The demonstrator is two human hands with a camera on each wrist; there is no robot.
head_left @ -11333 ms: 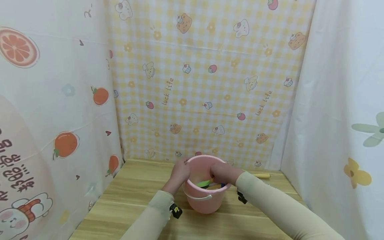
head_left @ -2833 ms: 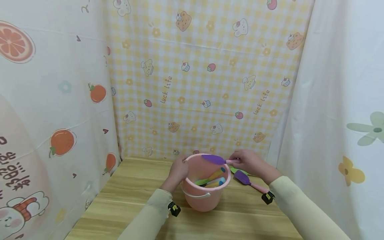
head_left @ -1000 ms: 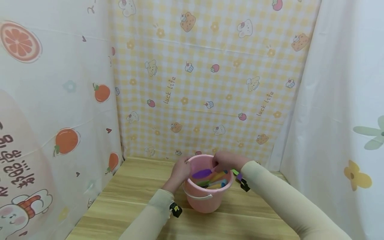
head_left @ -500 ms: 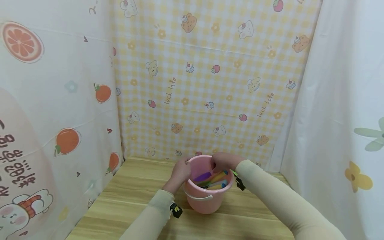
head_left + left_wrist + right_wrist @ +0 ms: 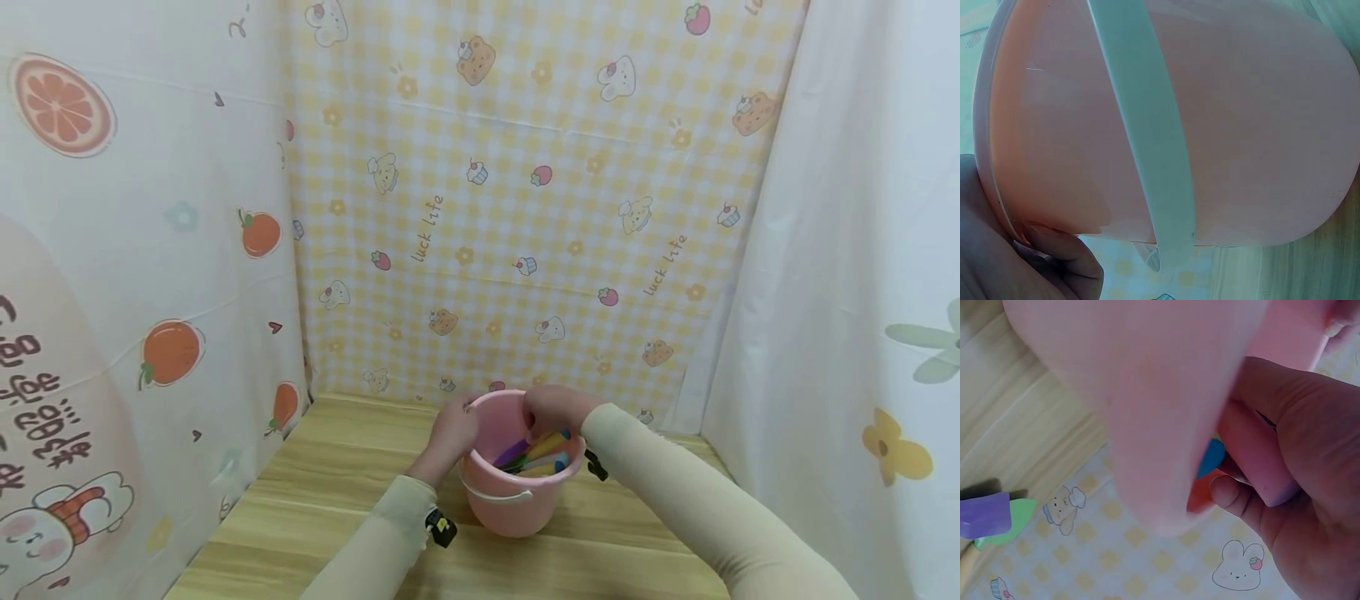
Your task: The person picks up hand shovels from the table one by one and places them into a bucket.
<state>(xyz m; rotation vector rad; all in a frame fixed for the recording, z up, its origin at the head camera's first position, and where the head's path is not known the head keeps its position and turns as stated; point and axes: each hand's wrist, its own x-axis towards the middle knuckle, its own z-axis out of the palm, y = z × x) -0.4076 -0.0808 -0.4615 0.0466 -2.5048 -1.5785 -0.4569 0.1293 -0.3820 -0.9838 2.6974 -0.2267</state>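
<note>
A pink bucket [image 5: 513,504] stands upright on the table, its white handle [image 5: 1154,125] hanging down the near side. My left hand [image 5: 454,429] grips the rim at the left, thumb and finger pinching it in the left wrist view. Inside the bucket's far right side is my right hand [image 5: 557,408], holding a toy shovel by its pink handle [image 5: 1254,450]. The shovel's purple blade [image 5: 512,453] points down into the bucket, partly hidden by the rim. Beside it lie several tools, including one with a yellow handle [image 5: 549,443] and blue tip.
On the wooden table [image 5: 315,483], right of the bucket, the right wrist view shows another purple shovel [image 5: 985,515] overlapping a green blade [image 5: 1019,519]. A checked cloth [image 5: 495,208] hangs behind, with white cloths at both sides.
My right hand has carried the purple shovel from above the rim into the bucket, and its blade has sunk lower and tilted steeper over the last second. My left hand stays on the rim.
</note>
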